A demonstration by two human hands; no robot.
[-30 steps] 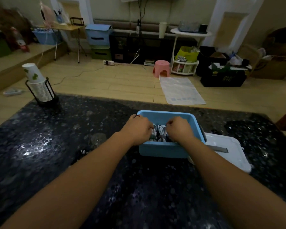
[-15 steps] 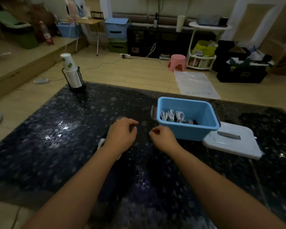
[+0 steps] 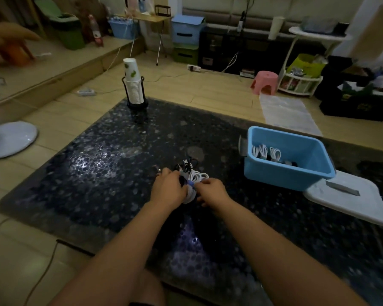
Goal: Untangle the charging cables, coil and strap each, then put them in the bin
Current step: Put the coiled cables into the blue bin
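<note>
A tangle of white charging cables point(image 3: 195, 178) with some black ends lies on the dark speckled table point(image 3: 97, 164), left of the blue bin point(image 3: 281, 177). My left hand point(image 3: 168, 188) grips the left side of the bundle, fingers curled round the cords. My right hand point(image 3: 211, 191) pinches the cords from the right. Inside the bin sit several coiled white cables point(image 3: 266, 153) with dark straps.
The bin's white lid point(image 3: 347, 197) lies on the table to its right. A black holder with stacked paper cups point(image 3: 133, 89) stands at the table's far left corner. A white fan base point(image 3: 9, 138) sits on the floor left. Another person's hand point(image 3: 7, 36) shows at the upper left.
Both hands left the bin, moved left over the table and have taken hold of the white cable tangle. The camera has turned left, so the bin sits further right.
</note>
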